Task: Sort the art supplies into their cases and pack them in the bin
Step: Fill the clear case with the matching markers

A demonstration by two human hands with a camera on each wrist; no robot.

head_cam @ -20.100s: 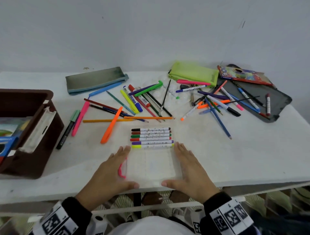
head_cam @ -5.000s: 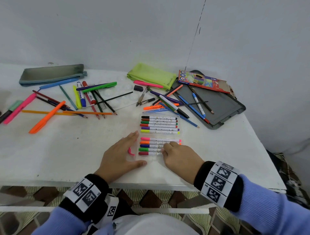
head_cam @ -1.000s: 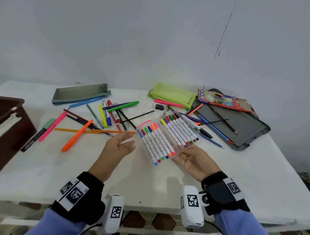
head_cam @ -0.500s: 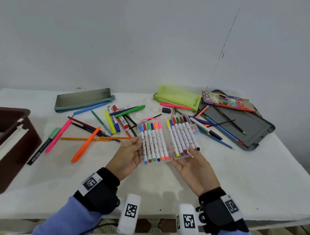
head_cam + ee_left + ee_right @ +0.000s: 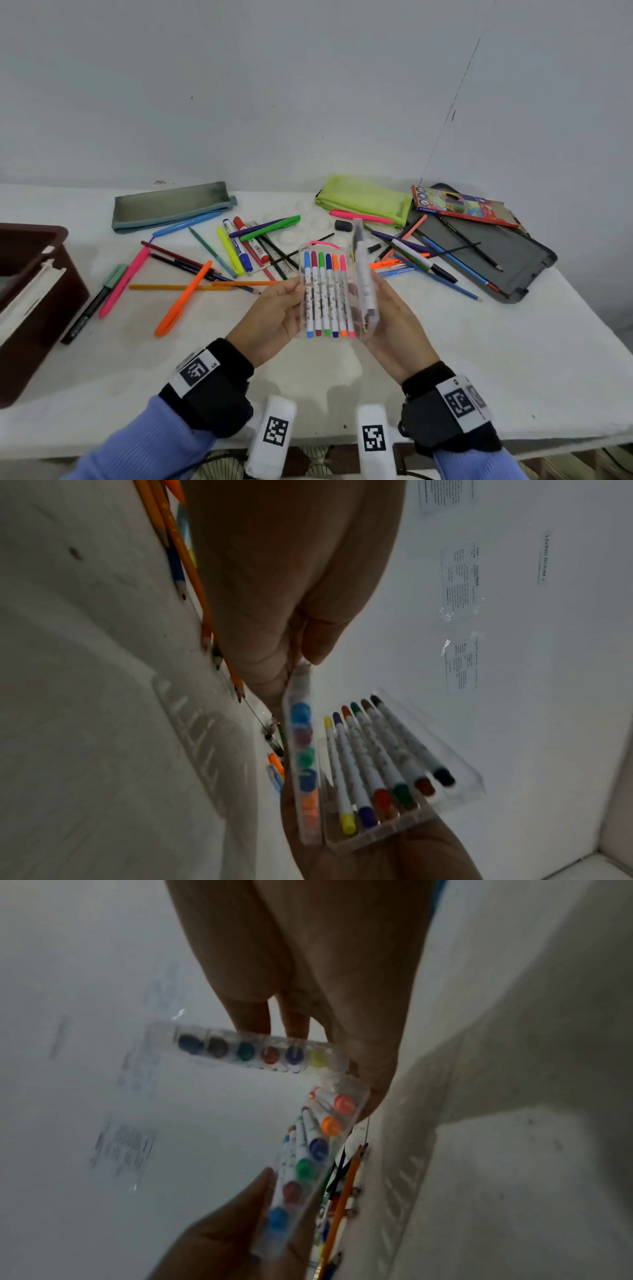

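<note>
A clear plastic marker case (image 5: 325, 294) is held up above the white table (image 5: 479, 359), half folded. Its left half faces me with several coloured markers in a row. The right half (image 5: 363, 281) stands edge-on at an angle to it. My left hand (image 5: 284, 308) grips the left half's outer edge, thumb in front. My right hand (image 5: 383, 308) holds the right half from behind. In the left wrist view the two halves (image 5: 387, 764) form a V. The right wrist view shows the marker caps (image 5: 246, 1050) end-on.
A brown bin (image 5: 30, 291) stands at the left edge. Loose pens and pencils (image 5: 205, 274) lie scattered across the table's far half. A grey pouch (image 5: 171, 205), a lime pouch (image 5: 363, 198), a coloured pencil box (image 5: 462, 205) and a dark grey tray (image 5: 507, 260) lie at the back.
Half a second ago the case lay spread flat open in both hands. Now my right hand has swung the right half up toward the left half.
</note>
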